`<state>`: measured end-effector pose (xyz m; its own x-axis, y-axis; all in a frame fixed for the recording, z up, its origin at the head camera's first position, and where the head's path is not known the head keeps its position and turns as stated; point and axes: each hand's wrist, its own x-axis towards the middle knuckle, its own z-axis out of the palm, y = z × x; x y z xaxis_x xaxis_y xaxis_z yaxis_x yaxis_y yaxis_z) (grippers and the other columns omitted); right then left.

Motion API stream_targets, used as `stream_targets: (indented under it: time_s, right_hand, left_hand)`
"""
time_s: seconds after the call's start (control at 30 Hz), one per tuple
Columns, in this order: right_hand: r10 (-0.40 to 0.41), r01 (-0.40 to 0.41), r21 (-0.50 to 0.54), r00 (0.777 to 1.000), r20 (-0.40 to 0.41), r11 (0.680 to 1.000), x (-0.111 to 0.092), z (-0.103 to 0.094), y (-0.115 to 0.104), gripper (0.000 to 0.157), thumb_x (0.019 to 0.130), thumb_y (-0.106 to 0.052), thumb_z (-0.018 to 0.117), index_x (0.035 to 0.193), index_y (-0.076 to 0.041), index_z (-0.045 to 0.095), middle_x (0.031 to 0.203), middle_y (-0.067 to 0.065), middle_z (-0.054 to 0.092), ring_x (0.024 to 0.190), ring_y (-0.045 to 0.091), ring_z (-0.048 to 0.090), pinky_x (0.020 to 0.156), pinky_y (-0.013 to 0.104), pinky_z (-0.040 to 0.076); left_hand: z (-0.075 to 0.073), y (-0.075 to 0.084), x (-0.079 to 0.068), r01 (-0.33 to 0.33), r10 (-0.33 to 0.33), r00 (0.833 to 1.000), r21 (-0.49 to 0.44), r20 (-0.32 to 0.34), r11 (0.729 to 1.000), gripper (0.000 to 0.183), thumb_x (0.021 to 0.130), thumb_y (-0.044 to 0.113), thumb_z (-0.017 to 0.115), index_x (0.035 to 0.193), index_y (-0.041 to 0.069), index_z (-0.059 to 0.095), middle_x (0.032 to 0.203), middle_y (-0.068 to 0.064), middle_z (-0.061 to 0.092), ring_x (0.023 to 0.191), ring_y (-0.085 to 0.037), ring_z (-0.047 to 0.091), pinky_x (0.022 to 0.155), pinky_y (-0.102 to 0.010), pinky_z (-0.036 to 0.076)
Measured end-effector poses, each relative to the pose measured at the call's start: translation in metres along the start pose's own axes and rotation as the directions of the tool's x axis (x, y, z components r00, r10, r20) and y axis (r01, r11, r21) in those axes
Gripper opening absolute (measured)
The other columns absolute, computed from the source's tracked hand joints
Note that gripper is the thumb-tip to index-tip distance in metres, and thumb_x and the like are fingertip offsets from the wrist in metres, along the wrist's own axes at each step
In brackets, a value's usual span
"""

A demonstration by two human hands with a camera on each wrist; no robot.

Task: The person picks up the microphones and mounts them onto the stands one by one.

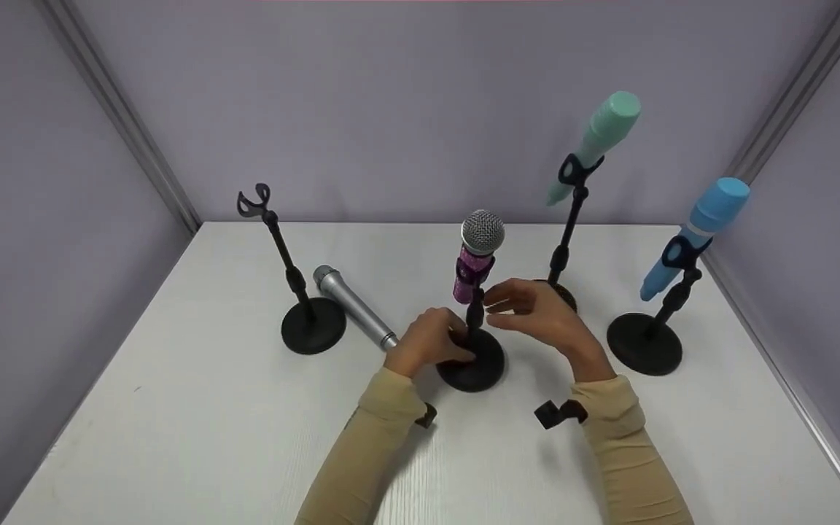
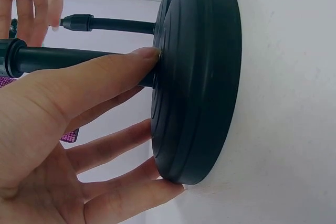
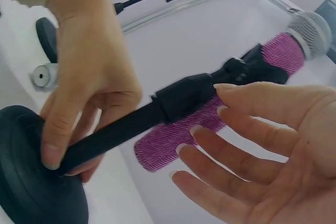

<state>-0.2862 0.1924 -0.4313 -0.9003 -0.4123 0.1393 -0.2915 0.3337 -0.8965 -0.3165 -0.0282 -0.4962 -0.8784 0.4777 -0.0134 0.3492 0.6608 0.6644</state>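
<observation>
A pink glittery microphone (image 1: 483, 233) with a silver mesh head sits tilted in the clip of a black desk stand (image 1: 484, 368) at mid-table. My left hand (image 1: 431, 337) grips this stand low down; in the left wrist view the thumb lies against the foot of the pole and the other fingers reach round the edge of the round base (image 2: 202, 87). On the pole's other side, my right hand (image 1: 537, 315) is held with loosely bent fingers and nothing in its grasp. In the right wrist view its fingertips (image 3: 197, 129) are close by the pink microphone's handle.
A silver microphone (image 1: 354, 306) lies left of my left hand, beside a stand with a bare clip (image 1: 252, 202). Behind my right hand, a mint-green microphone (image 1: 606, 127) rests in a taller stand. Further right, a blue microphone (image 1: 715, 208) is in another stand. Walls enclose the table.
</observation>
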Motion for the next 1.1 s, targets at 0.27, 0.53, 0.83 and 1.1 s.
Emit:
stream_targets:
  time_s: [0.27, 0.53, 0.83, 1.1]
  right_hand:
    - [-0.033, 0.034, -0.016, 0.999, 0.008, 0.999, 0.006, 0.015, 0.004, 0.033, 0.089, -0.012, 0.08, 0.12, -0.002, 0.073, 0.116, 0.019, 0.075, 0.111, 0.034, 0.072, 0.101, 0.052, 0.055]
    - [-0.042, 0.041, -0.013, 0.998, -0.053, 0.999, 0.005, 0.015, 0.003, 0.031, 0.09, -0.011, 0.079, 0.118, 0.0, 0.073, 0.115, 0.019, 0.075, 0.107, 0.032, 0.073, 0.095, 0.039, 0.058]
    - [-0.013, 0.008, -0.042, 0.992, -0.128, 0.999, 0.004, 0.026, -0.002, 0.033, 0.086, -0.018, 0.085, 0.113, -0.002, 0.074, 0.109, 0.015, 0.077, 0.102, 0.027, 0.074, 0.095, 0.044, 0.058]
    - [-0.08, 0.046, -0.134, 0.964, -0.253, 0.99, 0.005, 0.035, -0.005, 0.029, 0.082, -0.015, 0.087, 0.104, 0.001, 0.076, 0.098, 0.016, 0.078, 0.094, 0.029, 0.075, 0.09, 0.048, 0.061]
  left_hand:
    - [0.002, 0.001, -0.001, -0.005, 0.005, 1.0, 0.01, -0.001, 1.0, 0.02, 0.076, 0.019, 0.092, 0.089, 0.009, 0.08, 0.082, 0.002, 0.075, 0.076, -0.008, 0.057, 0.071, -0.026, 0.05]
    - [0.0, 0.005, 0.0, -0.007, 0.007, 1.0, 0.028, -0.003, 1.0, 0.023, 0.076, 0.022, 0.092, 0.091, 0.01, 0.079, 0.086, 0.002, 0.075, 0.079, -0.009, 0.058, 0.074, -0.027, 0.052]
    - [0.002, 0.003, -0.002, -0.013, 0.014, 1.0, 0.035, -0.004, 0.999, 0.025, 0.077, 0.021, 0.092, 0.091, 0.007, 0.077, 0.082, 0.004, 0.067, 0.077, -0.011, 0.055, 0.071, -0.027, 0.05]
    - [0.002, 0.005, 0.001, -0.044, 0.045, 0.999, 0.048, -0.014, 0.998, 0.024, 0.077, 0.022, 0.091, 0.085, 0.007, 0.075, 0.078, 0.005, 0.065, 0.075, -0.011, 0.053, 0.069, -0.027, 0.048]
